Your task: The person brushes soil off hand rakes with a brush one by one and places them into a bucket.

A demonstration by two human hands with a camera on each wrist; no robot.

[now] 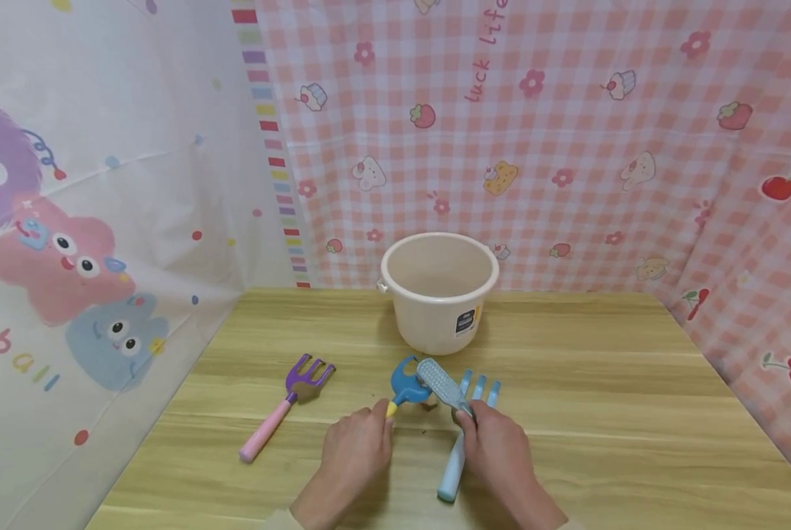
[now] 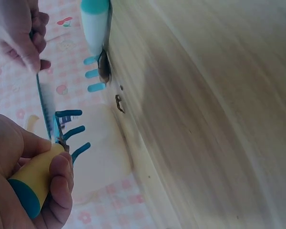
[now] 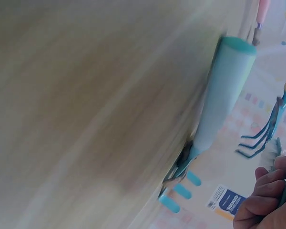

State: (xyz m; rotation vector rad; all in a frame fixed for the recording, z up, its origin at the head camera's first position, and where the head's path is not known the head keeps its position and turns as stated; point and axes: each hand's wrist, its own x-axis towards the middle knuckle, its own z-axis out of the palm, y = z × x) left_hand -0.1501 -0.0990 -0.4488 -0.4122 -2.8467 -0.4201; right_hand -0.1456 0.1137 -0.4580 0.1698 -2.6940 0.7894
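My left hand [image 1: 357, 444] grips the yellow handle of a small blue hand rake [image 1: 409, 387], its curved tines raised above the table. In my right hand [image 1: 500, 445] is a pale blue-green brush [image 1: 440, 383], its head slanting across the rake's right side. The left wrist view shows the brush close along the rake head; whether the bristles touch it I cannot tell. Beneath the right hand a light blue hand rake [image 1: 453, 467] lies on the table, its middle partly hidden. Brown bits [image 2: 119, 103] lie on the wood near it.
A cream bucket [image 1: 435, 324] with a dark label stands behind the hands. To the left lies a purple hand rake with a pink handle [image 1: 269, 429]. Patterned cloths [image 1: 568, 132] hang along the back and sides of the wooden table [image 1: 601, 383].
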